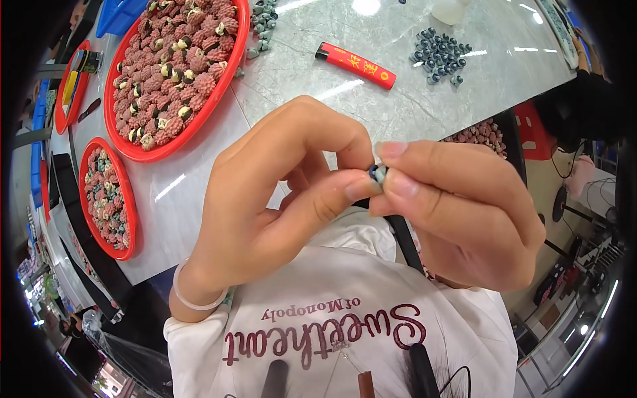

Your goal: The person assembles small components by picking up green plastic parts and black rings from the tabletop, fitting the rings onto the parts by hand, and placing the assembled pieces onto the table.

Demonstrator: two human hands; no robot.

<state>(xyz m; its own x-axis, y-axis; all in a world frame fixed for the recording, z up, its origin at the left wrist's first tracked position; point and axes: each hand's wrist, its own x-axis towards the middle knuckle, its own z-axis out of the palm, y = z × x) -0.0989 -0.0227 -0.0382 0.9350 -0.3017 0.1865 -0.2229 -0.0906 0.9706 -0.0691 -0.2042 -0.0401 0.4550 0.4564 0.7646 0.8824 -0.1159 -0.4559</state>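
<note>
In front of my chest, both hands meet over a tiny dark blue and pale grey-green piece point(378, 174). My left hand point(259, 199) pinches one side of it between thumb and index finger. From the other side, the thumb and index fingertips of my right hand point(471, 212) grip it too. Fingertips cover most of the piece, so its full shape is hidden. Beyond my hands, a loose cluster of small dark blue and grey pieces point(440, 56) lies on the table. Small grey-green pieces point(263, 28) are heaped at the far edge, left of centre.
A large red tray point(150, 156) of pink ridged pieces stands at the left on the marbled grey table point(298, 73), with a smaller red tray point(135, 225) of mixed pieces nearer. A red lighter-shaped object point(358, 66) with a black end lies ahead. More pink pieces point(488, 136) show below the table's right edge.
</note>
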